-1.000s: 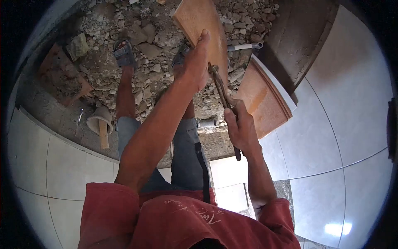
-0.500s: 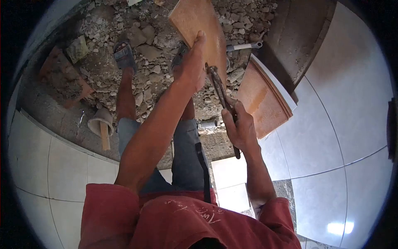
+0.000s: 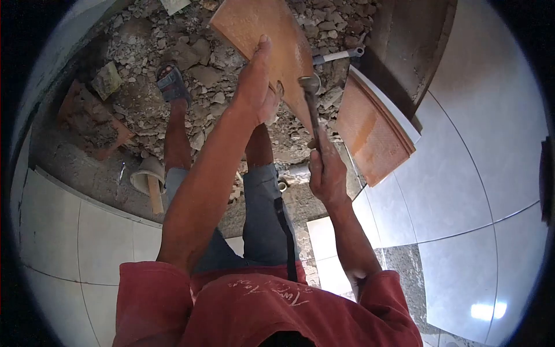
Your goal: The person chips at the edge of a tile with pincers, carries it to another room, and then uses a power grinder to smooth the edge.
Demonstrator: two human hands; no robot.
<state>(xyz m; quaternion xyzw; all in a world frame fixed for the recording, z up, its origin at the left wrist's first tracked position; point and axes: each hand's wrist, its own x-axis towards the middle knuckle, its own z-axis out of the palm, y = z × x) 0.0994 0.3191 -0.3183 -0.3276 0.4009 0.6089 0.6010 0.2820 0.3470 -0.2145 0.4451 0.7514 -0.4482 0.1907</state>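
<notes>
My left hand [image 3: 257, 87] grips the lower left edge of an orange-brown tile piece [image 3: 267, 37], its thumb lying on the tile's face. The tile is tilted above the rubble and has a curved, notched edge near my fingers. My right hand [image 3: 328, 172] is wrapped round the handle of a dark metal tool [image 3: 312, 104], which looks like pincers. The tool's rounded head is at the tile's right edge, to the right of my left hand; whether it touches the tile I cannot tell.
Broken rubble [image 3: 202, 75] covers the ground round my feet. Stacked tiles [image 3: 370, 133] lean at the right, near a pipe [image 3: 338, 56]. A bucket [image 3: 141, 180] with a wooden handle [image 3: 155, 195] stands at the left, below a mortar-covered tile [image 3: 95, 121]. Pale floor tiles [image 3: 457, 173] lie at the right.
The tile and my left hand have shifted slightly left and up. The tool's head has moved up and away from my left hand, and its handle now stands more upright.
</notes>
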